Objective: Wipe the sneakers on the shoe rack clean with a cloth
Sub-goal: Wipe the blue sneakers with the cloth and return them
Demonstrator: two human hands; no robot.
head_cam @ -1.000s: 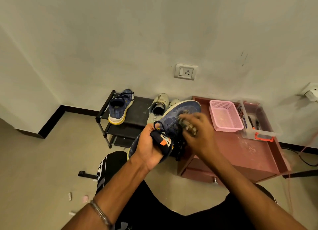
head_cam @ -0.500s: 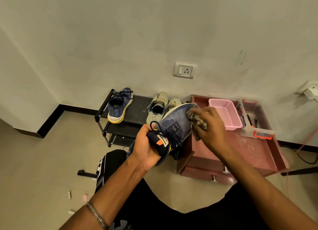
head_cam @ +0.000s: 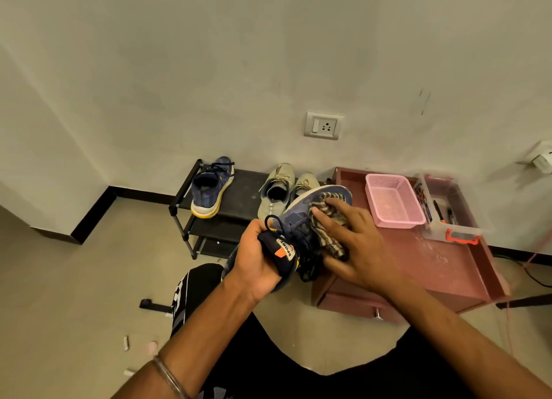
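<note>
My left hand (head_cam: 257, 258) grips a blue sneaker (head_cam: 301, 213) by its heel and tongue, holding it up in front of me with the toe pointing away. My right hand (head_cam: 355, 234) presses a striped brown cloth (head_cam: 325, 225) against the sneaker's side, fingers spread over it and thumb under the cloth's lower end. On the black shoe rack (head_cam: 245, 195) stand the matching blue sneaker (head_cam: 210, 189) with a yellow sole at the left and a pair of beige sneakers (head_cam: 279, 189) at the right.
A reddish low cabinet (head_cam: 433, 258) stands right of the rack, carrying a pink basket (head_cam: 391, 201) and a clear box (head_cam: 448, 216) with pens. A wall socket (head_cam: 324, 125) is above. A black bag (head_cam: 194, 291) lies on the floor by my knees.
My right hand slid the cloth from mid-shoe up to the toe, then back down the sneaker's side with the fingers now spread flat. The left hand kept its grip.
</note>
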